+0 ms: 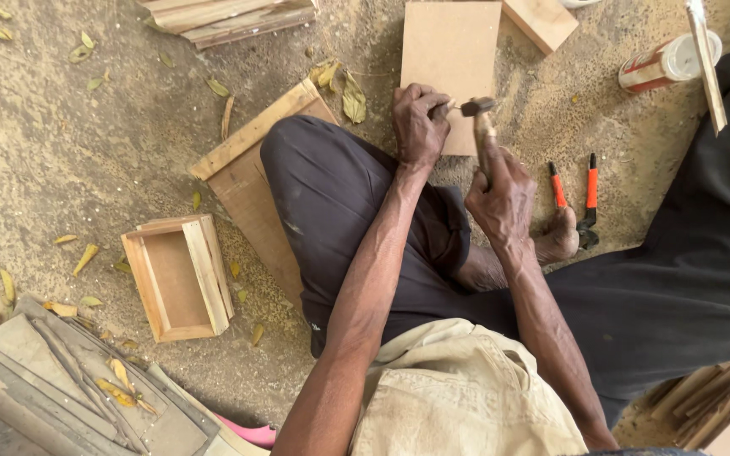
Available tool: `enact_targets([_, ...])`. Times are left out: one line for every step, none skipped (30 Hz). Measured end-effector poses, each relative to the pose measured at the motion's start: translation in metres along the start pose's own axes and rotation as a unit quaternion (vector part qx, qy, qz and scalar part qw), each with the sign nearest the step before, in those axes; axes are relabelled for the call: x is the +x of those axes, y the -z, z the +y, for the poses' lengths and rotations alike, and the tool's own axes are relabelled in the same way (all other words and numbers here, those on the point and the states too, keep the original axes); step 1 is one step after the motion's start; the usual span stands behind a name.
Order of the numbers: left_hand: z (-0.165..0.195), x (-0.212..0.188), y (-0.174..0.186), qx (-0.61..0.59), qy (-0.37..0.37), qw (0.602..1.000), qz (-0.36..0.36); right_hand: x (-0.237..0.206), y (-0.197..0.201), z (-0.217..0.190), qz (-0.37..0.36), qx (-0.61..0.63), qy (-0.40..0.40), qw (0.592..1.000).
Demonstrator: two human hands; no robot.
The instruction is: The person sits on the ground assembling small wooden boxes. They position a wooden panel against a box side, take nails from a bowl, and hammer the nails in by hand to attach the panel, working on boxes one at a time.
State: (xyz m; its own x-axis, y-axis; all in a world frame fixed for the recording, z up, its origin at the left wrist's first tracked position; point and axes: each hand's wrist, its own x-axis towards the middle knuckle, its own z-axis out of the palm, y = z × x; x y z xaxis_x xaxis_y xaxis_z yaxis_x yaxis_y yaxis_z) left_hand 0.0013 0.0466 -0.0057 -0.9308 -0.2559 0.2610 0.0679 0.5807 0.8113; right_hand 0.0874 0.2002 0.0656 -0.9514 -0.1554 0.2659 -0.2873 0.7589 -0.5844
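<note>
Observation, head view, person seated on sandy ground (61, 152) with knees bent, dark trousers.

Hands: left hand (420, 125) is pinched closed, fingertips gripping something small at the near edge of the board; the item itself is too small to identify. Right hand (500, 196) is wrapped around the wooden handle of a hammer (480, 118). The hammer's dark metal head sits just beside the left fingertips, over the near edge of the board.

Work piece: one flat rectangular fibreboard panel (451, 59), smooth, matt, light brown, lying on the ground just past the left knee. Its lower edge is partly covered by both hands.

Surroundings:
- One small open wooden box (179, 277), pale plank walls, flat board bottom, resting on the ground to the left of the leg, well apart from the hands.
- One larger wooden frame with a board (242, 165), partly hidden under the left thigh.
- One pair of pliers (580, 198) with orange and black grips, on the ground near a bare foot (561, 238).
- One white cylindrical container (669, 61) with a red label, lying on its side at top right; a thin wooden strip (707, 67) crosses in front of it.
- Stacked wooden slats (221, 17) at the top edge; another wood block (542, 21) beside the panel.
- Grey weathered frames (52, 380) piled at lower left.
- Dry yellow leaves (344, 93) scattered over the sand; count not settled, more than ten.

Ground texture: coarse, dusty, loose sand.
</note>
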Motion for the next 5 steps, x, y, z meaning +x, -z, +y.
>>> enact_targets([-0.001, -0.004, 0.000, 0.001, 0.008, 1.000, -0.005, -0.005, -0.001, 0.003, 0.002, 0.005, -0.010, 1.000])
enact_targets([-0.004, -0.006, -0.001, 0.004, 0.011, 1.000, -0.005, -0.008, -0.002, 0.007, -0.002, -0.001, -0.015, 1.000])
enact_targets([-0.007, -0.006, -0.004, 0.006, 0.013, 1.000, -0.008, -0.012, -0.001, 0.011, -0.006, -0.009, -0.022, 1.000])
enact_targets([-0.010, -0.005, -0.007, 0.008, 0.016, 1.000, -0.011, -0.017, 0.000, 0.014, -0.011, -0.017, -0.029, 0.999])
enact_targets([-0.005, -0.009, -0.018, 0.007, 0.014, 1.000, -0.012, -0.018, -0.001, 0.017, -0.018, -0.023, -0.047, 0.998])
